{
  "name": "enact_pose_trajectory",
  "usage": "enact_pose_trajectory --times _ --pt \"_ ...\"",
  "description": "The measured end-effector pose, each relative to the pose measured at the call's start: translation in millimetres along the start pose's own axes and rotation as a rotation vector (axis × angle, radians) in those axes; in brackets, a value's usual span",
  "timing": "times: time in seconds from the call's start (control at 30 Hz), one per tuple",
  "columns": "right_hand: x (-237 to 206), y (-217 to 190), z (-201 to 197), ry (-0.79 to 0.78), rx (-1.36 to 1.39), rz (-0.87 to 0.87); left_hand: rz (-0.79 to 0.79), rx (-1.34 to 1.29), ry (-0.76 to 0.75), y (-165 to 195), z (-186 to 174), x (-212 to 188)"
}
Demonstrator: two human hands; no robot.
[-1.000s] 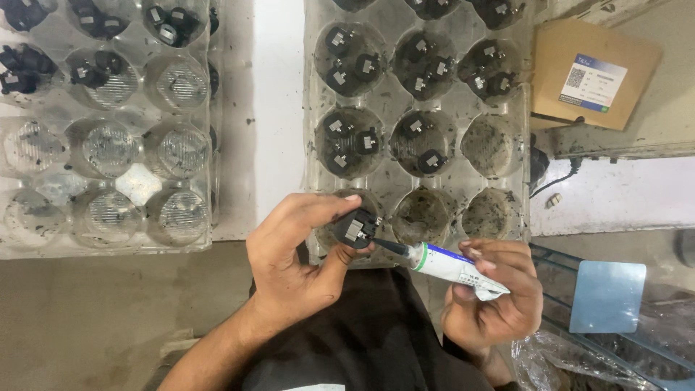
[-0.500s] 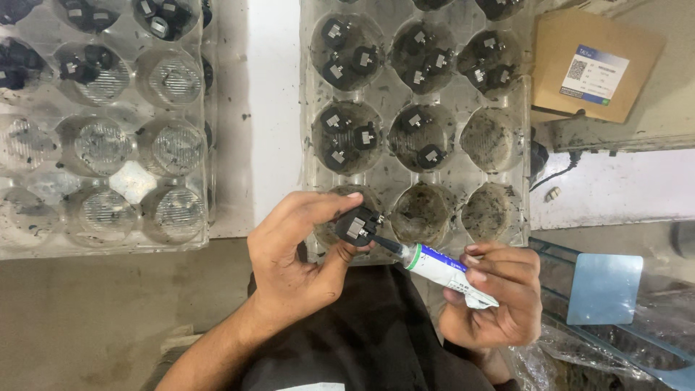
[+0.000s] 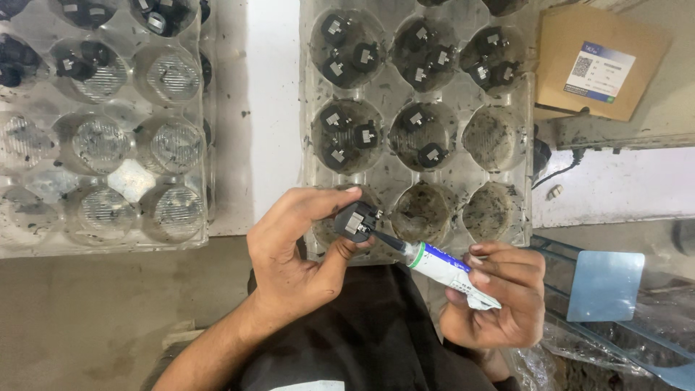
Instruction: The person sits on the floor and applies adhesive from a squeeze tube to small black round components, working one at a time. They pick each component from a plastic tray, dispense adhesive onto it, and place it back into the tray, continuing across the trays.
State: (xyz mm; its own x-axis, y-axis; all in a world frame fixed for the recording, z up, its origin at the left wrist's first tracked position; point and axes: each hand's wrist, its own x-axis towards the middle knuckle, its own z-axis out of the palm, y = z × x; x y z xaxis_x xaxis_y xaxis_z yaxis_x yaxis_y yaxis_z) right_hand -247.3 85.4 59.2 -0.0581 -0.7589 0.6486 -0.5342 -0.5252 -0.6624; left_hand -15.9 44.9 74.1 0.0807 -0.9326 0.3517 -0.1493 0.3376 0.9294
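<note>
My left hand pinches the small black part; my right hand grips the tube at four o'clock, nozzle pointing ten o'clock, touching the part.

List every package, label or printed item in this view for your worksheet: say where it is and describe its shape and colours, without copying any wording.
Cardboard box: top right, beyond the tray; flat, brown, tilted.
Box label: stuck on the box; white rectangle with a blue band and a small square code.
Tube: in the right hand, nozzle at the small black part held by the left hand; white with blue print and a green band.
</note>
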Motion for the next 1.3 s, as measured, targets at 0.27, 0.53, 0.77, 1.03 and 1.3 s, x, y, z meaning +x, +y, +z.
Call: enact_pose_trajectory --times 0.27,0.53,0.77,1.03,1.3 --pt "-6.3 14.4 0.6 0.123 0.053 0.036 -0.266 -0.366 -0.05 -21.4 15.8 -7.1" --pt "-5.7 55.8 -39.9 0.478 0.496 0.282 -0.319 -0.172 -0.129 -65.1 25.6 35.7" --pt "-0.6 87.5 -80.9 0.502 0.602 0.34 -0.362 -0.147 -0.327 -67.5 71.4 74.3" --pt "-1.6 126.9 -133.0 0.573 0.619 0.372 -0.016 0.71 -0.275 -72.1 133.7 95.2" --pt "7.7 177.6 -193.5 0.532 0.608 0.39 -0.017 0.99 -0.271 -80.8 159.3 90.2"
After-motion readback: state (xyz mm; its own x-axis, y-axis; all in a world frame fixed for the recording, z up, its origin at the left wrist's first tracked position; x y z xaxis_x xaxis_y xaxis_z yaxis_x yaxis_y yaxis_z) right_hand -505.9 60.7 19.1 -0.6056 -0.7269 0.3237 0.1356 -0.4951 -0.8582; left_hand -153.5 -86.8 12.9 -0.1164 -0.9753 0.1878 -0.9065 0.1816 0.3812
